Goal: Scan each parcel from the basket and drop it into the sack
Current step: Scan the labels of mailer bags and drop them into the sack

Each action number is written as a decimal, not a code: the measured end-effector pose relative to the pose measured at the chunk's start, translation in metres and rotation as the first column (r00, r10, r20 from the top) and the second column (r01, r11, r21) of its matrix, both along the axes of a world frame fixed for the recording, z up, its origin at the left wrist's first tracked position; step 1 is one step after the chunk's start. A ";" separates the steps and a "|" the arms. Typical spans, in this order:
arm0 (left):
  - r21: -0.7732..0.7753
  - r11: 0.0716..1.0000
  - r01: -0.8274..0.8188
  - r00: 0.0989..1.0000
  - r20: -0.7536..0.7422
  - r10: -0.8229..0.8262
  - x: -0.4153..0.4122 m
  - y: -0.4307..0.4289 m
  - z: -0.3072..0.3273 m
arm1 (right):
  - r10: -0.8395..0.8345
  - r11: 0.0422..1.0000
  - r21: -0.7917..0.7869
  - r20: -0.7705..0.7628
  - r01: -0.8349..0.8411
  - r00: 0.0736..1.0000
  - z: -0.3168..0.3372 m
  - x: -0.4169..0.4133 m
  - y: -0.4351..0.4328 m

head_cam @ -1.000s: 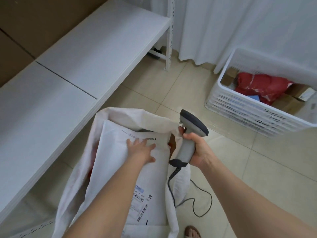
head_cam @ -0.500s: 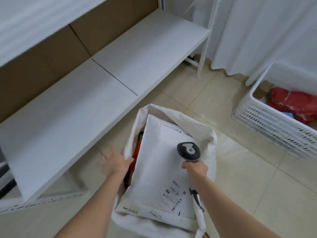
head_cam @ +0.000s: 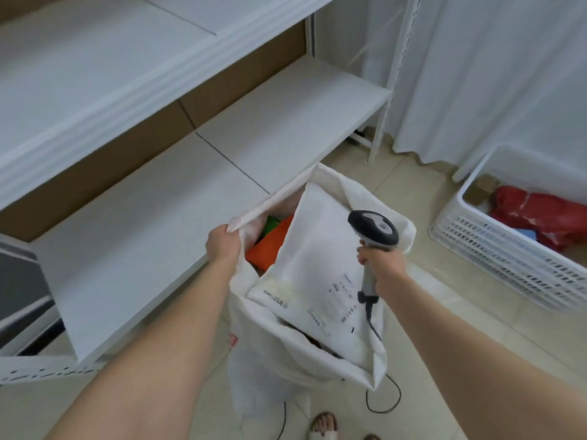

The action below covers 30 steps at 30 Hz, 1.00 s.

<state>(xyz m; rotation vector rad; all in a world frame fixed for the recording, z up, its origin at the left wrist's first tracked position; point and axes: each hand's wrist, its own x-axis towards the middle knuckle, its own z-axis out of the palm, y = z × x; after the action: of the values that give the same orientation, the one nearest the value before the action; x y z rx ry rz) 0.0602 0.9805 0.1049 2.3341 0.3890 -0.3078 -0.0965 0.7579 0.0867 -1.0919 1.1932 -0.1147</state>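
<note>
- Beside the white shelf, on the tiled floor, the sack stands open; the basket, holding a red parcel, sits well apart on the right.
- The left hand pinches the sack's rim. The right hand is curled round the scanner, which hangs over the sack's mouth.
- The white parcel lies tilted in the sack's mouth, long axis near-to-far and label end nearest, partly covering an orange parcel.

Sack is seen as matt white woven cloth, parcel as smooth plastic film. Scanner is moulded in glossy dark plastic, basket in white slotted plastic — shelf boards are finished matt.
</note>
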 end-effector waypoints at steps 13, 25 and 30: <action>0.274 0.946 -0.175 0.977 -0.067 0.200 -0.026 0.045 -0.072 | 0.081 0.978 0.205 -0.198 -0.040 0.977 -0.090 -0.057 0.005; -0.031 0.999 0.029 0.895 -0.444 -0.039 -0.071 0.006 -0.089 | -0.010 0.981 0.190 -0.138 0.036 0.990 -0.101 -0.056 0.021; -0.101 0.994 0.038 0.811 -0.578 -0.090 -0.102 0.014 -0.189 | 0.050 0.980 0.197 -0.237 -0.002 0.970 -0.083 -0.110 0.012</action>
<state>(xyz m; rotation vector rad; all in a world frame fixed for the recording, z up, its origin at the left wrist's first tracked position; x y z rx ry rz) -0.0417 0.9942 -0.0843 2.1286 0.5755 -1.0690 -0.2064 0.7701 0.0040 -0.9665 1.3755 0.1577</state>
